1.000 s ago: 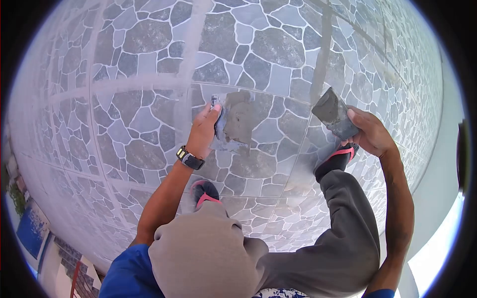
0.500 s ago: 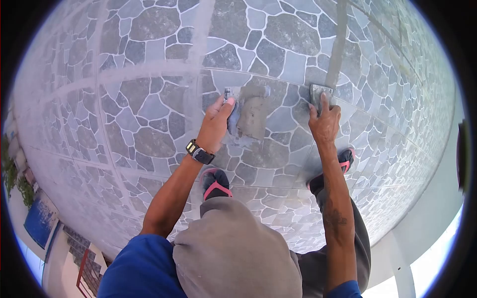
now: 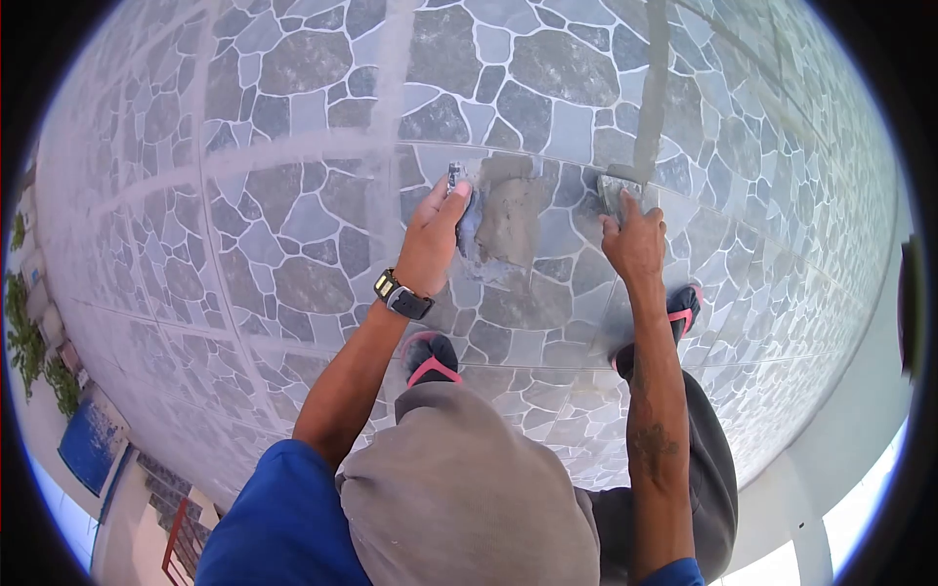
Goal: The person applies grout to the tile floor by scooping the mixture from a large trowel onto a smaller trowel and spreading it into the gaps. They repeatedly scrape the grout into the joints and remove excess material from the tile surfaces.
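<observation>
My left hand point(image 3: 433, 237) is closed on the left edge of a thin flat plate point(image 3: 470, 174), thumb on top. Wet grey mortar point(image 3: 510, 217) lies heaped and smeared over the plate, hiding most of it. My right hand point(image 3: 637, 244) grips a small flat scraper point(image 3: 616, 192), with fingers pressed over its face. That scraper sits low over the floor at the near end of a dark wet grout strip point(image 3: 653, 88). The strip runs away from me between stone-patterned tiles point(image 3: 562, 66).
My sandalled feet point(image 3: 431, 357) stand on either side below my hands. Pale dried bands point(image 3: 389, 78) follow other tile joints. A blue container point(image 3: 91, 444), plants point(image 3: 29, 337) and a red railing point(image 3: 176, 537) are at the far left; a pale wall point(image 3: 831, 439) curves along the right.
The left hand and the mortar plate have shifted slightly right, nearer the right hand. The scraper has moved a little left in view, and the whole view has shifted slightly.
</observation>
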Tool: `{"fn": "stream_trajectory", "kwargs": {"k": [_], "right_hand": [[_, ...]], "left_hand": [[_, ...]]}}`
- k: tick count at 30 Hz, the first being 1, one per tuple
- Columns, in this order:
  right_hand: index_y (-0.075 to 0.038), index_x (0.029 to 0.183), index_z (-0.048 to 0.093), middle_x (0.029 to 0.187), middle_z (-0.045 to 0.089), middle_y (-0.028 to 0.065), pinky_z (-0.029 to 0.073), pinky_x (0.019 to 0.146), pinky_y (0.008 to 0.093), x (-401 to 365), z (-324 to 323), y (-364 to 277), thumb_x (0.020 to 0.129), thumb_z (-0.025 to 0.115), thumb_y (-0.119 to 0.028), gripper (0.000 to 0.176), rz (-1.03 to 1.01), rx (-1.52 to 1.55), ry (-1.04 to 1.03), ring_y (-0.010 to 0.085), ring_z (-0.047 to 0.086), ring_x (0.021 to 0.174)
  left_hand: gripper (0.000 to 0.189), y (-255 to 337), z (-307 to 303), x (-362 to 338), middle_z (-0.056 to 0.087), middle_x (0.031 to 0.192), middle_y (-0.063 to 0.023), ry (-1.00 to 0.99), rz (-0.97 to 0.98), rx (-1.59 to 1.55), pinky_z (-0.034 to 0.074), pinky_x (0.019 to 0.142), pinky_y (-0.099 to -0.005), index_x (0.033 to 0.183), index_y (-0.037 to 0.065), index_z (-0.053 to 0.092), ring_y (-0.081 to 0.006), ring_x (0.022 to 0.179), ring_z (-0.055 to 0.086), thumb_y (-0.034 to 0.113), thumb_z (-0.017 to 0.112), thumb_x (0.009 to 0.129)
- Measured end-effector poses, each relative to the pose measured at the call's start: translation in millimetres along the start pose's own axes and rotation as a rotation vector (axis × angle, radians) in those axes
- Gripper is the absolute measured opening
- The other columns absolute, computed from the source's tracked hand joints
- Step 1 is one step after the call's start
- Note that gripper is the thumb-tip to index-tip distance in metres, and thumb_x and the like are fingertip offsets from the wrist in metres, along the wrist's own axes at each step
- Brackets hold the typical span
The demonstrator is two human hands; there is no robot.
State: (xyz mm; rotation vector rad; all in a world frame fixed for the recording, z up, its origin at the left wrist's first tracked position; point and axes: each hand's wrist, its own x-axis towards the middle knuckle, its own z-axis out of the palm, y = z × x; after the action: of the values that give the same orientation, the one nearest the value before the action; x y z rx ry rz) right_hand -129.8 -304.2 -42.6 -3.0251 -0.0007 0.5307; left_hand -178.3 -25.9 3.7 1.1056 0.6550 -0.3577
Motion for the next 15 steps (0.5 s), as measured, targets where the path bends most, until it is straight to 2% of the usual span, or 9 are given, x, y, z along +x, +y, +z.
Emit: {"fn": "stream_trajectory", "kwargs": {"k": [1,3,6,7,10,11,13,15], "right_hand": [[-0.011,0.137,0.050,0.097,0.050,0.0271,0.047,0.079,0.0504,3.1,1.9,-6.7,0.084,0.071,-0.028,0.060,-0.025,0.018,0.078,0.0441,0.054,0.087],[-0.010,0.137,0.049,0.098,0.050,0.0278,0.047,0.078,0.0505,4.3,12.8,-21.9,0.084,0.071,-0.027,0.060,-0.078,0.049,0.216,0.0443,0.054,0.087],[-0.009,0.136,0.052,0.098,0.050,0.0289,0.047,0.078,0.0502,2.3,29.3,-38.3,0.084,0.071,-0.027,0.058,-0.047,0.026,0.201,0.0445,0.055,0.087],[-0.011,0.139,0.047,0.108,0.050,0.0317,0.048,0.084,0.0495,0.4,21.9,-38.9,0.086,0.068,-0.028,0.060,0.016,0.008,0.054,0.0456,0.054,0.097],[-0.010,0.140,0.047,0.107,0.049,0.0298,0.048,0.084,0.0493,-0.7,-4.1,-42.9,0.086,0.068,-0.029,0.061,0.039,-0.033,-0.109,0.0450,0.054,0.096],[-0.010,0.140,0.046,0.108,0.049,0.0301,0.048,0.084,0.0493,-2.2,0.5,-47.2,0.086,0.068,-0.029,0.061,0.021,-0.016,-0.039,0.0450,0.054,0.096],[-0.011,0.141,0.046,0.109,0.049,0.0306,0.048,0.083,0.0492,3.6,17.2,-57.0,0.086,0.069,-0.029,0.062,-0.026,0.016,0.113,0.0451,0.054,0.097],[-0.011,0.139,0.048,0.104,0.050,0.0304,0.047,0.083,0.0505,-2.6,25.2,-63.2,0.086,0.068,-0.030,0.059,-0.016,0.011,0.106,0.0458,0.054,0.093]], "left_hand": [[0.030,3.6,2.0,3.9,0.056,0.091,0.0071,-0.004,0.000,-0.041,0.041,0.072,-0.0199,0.119,0.004,0.058,-0.0017,0.079,0.047,0.027,0.048,0.102],[0.037,-4.4,-1.6,7.0,0.060,0.100,0.0029,-0.027,-0.009,-0.094,0.043,0.077,-0.0208,0.125,0.001,0.056,-0.0038,0.088,0.052,0.030,0.050,0.102],[0.042,2.4,-1.1,4.5,0.062,0.105,0.0001,-0.008,0.018,0.016,0.045,0.080,-0.0216,0.129,0.000,0.054,-0.0057,0.092,0.055,0.031,0.050,0.102],[0.042,5.8,-0.8,3.1,0.062,0.105,-0.0003,0.013,0.037,0.080,0.045,0.080,-0.0217,0.130,0.000,0.054,-0.0061,0.092,0.056,0.031,0.050,0.102],[0.041,3.5,-5.7,3.0,0.062,0.105,-0.0011,-0.030,0.196,0.216,0.044,0.080,-0.0218,0.129,-0.001,0.054,-0.0063,0.091,0.055,0.030,0.048,0.102],[0.041,3.9,-7.4,4.0,0.062,0.105,-0.0017,-0.033,0.211,0.216,0.044,0.080,-0.0219,0.129,-0.001,0.054,-0.0067,0.091,0.055,0.030,0.048,0.102],[0.042,13.9,0.9,1.7,0.062,0.107,-0.0039,-0.001,0.118,0.055,0.045,0.082,-0.0227,0.129,-0.002,0.054,-0.0083,0.092,0.055,0.030,0.047,0.103],[0.035,18.4,-0.3,-3.4,0.061,0.100,0.0018,0.002,0.111,0.077,0.043,0.075,-0.0214,0.125,0.002,0.056,-0.0047,0.084,0.053,0.028,0.049,0.102]]}}
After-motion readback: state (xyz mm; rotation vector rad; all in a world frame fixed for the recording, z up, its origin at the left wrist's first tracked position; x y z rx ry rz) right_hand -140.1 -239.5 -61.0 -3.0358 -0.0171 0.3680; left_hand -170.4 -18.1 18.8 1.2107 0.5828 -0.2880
